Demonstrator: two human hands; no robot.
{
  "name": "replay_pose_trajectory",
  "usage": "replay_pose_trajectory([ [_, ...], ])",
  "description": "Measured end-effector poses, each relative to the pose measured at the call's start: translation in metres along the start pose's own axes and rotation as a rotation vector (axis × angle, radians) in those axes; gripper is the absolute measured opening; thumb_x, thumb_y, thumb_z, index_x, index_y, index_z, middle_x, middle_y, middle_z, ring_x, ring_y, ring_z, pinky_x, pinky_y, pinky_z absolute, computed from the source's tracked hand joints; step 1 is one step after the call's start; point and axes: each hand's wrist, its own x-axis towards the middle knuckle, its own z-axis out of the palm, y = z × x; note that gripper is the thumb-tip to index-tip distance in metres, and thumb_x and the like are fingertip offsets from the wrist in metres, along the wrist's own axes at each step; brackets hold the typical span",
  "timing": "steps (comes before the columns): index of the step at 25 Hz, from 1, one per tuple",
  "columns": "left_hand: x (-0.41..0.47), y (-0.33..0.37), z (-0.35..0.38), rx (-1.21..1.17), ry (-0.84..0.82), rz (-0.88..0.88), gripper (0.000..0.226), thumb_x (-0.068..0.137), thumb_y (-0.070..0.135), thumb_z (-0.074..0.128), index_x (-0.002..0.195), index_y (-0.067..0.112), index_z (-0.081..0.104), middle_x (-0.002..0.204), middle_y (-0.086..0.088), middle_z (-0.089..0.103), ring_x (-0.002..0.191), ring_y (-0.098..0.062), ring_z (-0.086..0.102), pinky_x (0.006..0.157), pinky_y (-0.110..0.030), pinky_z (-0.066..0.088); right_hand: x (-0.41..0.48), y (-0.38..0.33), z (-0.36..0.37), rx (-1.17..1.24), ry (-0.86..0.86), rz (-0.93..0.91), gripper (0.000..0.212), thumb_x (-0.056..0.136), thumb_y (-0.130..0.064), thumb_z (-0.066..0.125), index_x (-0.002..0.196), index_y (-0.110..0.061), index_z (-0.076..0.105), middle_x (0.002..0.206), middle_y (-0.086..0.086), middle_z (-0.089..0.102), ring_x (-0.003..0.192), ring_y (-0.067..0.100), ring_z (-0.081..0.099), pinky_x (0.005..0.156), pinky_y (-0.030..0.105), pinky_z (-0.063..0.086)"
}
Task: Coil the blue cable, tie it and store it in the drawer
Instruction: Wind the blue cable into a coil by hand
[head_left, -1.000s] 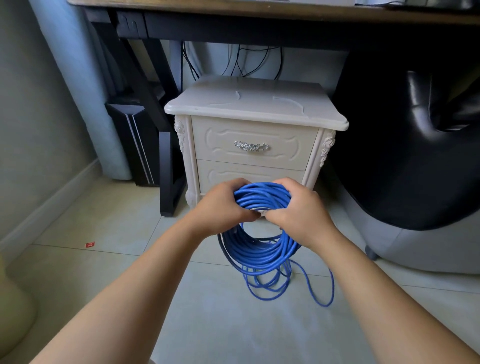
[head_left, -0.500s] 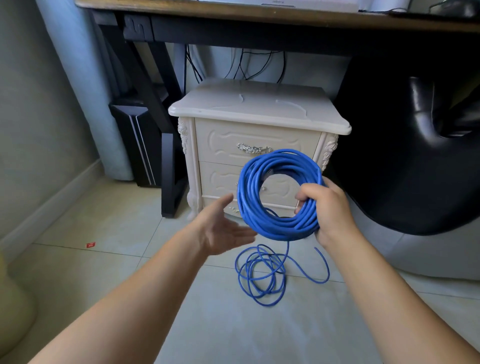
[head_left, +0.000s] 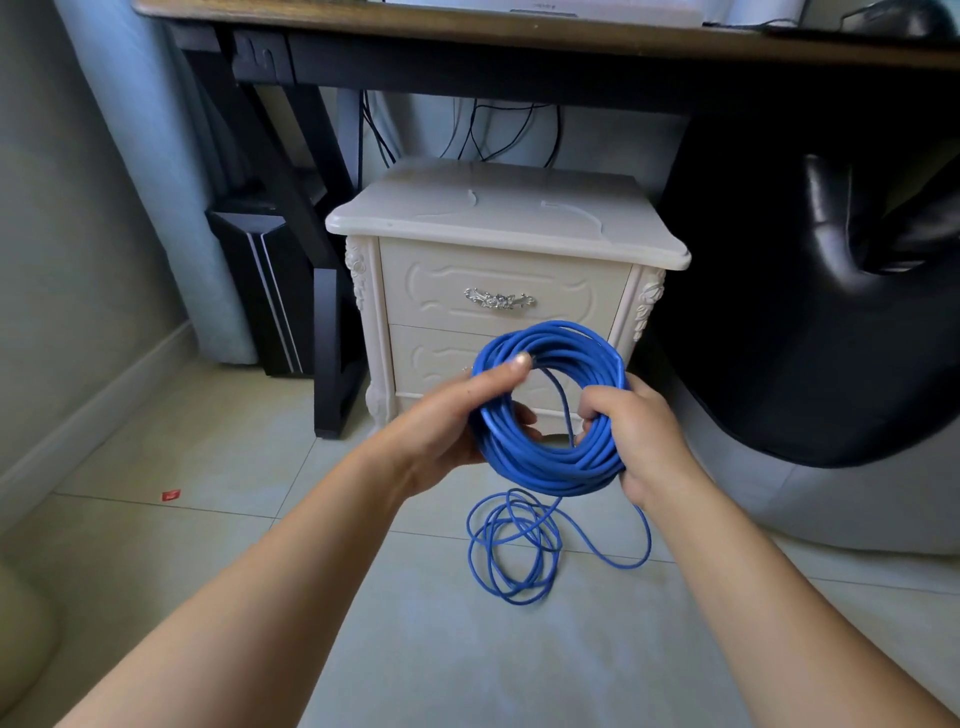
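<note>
A dark desk (head_left: 467, 31) spans the top, with a black padded chair (head_left: 779, 312) at the right. Under the desk stands a cream nightstand (head_left: 498, 218), its top drawer (head_left: 441, 306) closed. In front of it a person holds up a thick ring of blue cable (head_left: 545, 467), whose loose end trails in loops on the tiled floor (head_left: 208, 545). The left hand (head_left: 441, 431) grips the ring's left side, thumb on top. The right hand (head_left: 644, 441) curls round its right side. A small red scrap (head_left: 171, 494) lies at left.
</note>
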Motion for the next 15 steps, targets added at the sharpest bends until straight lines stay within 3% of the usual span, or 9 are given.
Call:
replay_pose_trajectory([
  [2, 0.002, -0.002, -0.001, -0.005, 0.019, 0.028, 0.027, 0.067, 0.016, 0.069, 0.091, 0.010, 0.059, 0.065, -0.007, 0.057, 0.063, -0.021, 0.063, 0.082, -0.043, 0.055, -0.001, 0.002, 0.002, -0.029, -0.015, -0.020, 0.019, 0.076, 0.008, 0.052, 0.086, -0.008, 0.054, 0.060, 0.007, 0.044, 0.046, 0.021, 0.044, 0.045, 0.027, 0.047],
  [4, 0.002, -0.003, 0.000, -0.081, 0.061, 0.076, 0.023, 0.057, -0.002, 0.056, 0.079, 0.006, 0.054, 0.057, -0.009, 0.048, 0.052, -0.020, 0.054, 0.085, -0.049, 0.056, -0.001, 0.006, 0.003, -0.043, -0.045, -0.020, 0.028, 0.075, 0.003, 0.056, 0.097, -0.014, 0.056, 0.066, 0.007, 0.052, 0.054, 0.024, 0.055, 0.053, 0.030, 0.053],
  [7, -0.001, 0.000, -0.004, -0.086, 0.103, 0.176, 0.028, 0.051, -0.006, 0.049, 0.075, 0.007, 0.051, 0.055, -0.005, 0.038, 0.048, -0.016, 0.042, 0.062, -0.035, 0.057, -0.001, 0.009, 0.001, -0.250, -0.129, -0.078, 0.053, 0.061, -0.023, 0.066, 0.110, -0.043, 0.058, 0.084, -0.003, 0.066, 0.089, 0.024, 0.066, 0.085, 0.040, 0.055],
  [10, -0.006, 0.001, -0.012, -0.030, 0.099, 0.227, 0.031, 0.050, -0.005, 0.048, 0.077, 0.009, 0.054, 0.054, -0.004, 0.038, 0.046, -0.015, 0.040, 0.055, -0.029, 0.052, -0.004, 0.007, 0.004, -0.544, -0.096, -0.223, 0.046, 0.060, -0.044, 0.061, 0.105, -0.045, 0.055, 0.102, -0.009, 0.050, 0.115, 0.016, 0.043, 0.105, 0.035, 0.038],
  [12, -0.007, 0.002, -0.016, -0.020, 0.073, 0.229, 0.031, 0.050, -0.005, 0.047, 0.076, 0.011, 0.054, 0.053, -0.003, 0.039, 0.046, -0.015, 0.040, 0.054, -0.029, 0.050, -0.004, 0.006, 0.005, -0.642, -0.069, -0.317, 0.045, 0.060, -0.053, 0.060, 0.104, -0.045, 0.055, 0.115, -0.009, 0.041, 0.121, 0.011, 0.032, 0.109, 0.031, 0.030],
  [15, -0.006, 0.005, -0.021, -0.029, 0.027, 0.221, 0.030, 0.050, -0.006, 0.046, 0.073, 0.012, 0.054, 0.054, -0.003, 0.035, 0.047, -0.014, 0.037, 0.054, -0.028, 0.049, -0.006, 0.006, 0.006, -0.361, -0.302, -0.192, 0.042, 0.075, -0.037, 0.073, 0.114, -0.039, 0.056, 0.112, -0.010, 0.057, 0.109, 0.006, 0.055, 0.096, 0.025, 0.042],
])
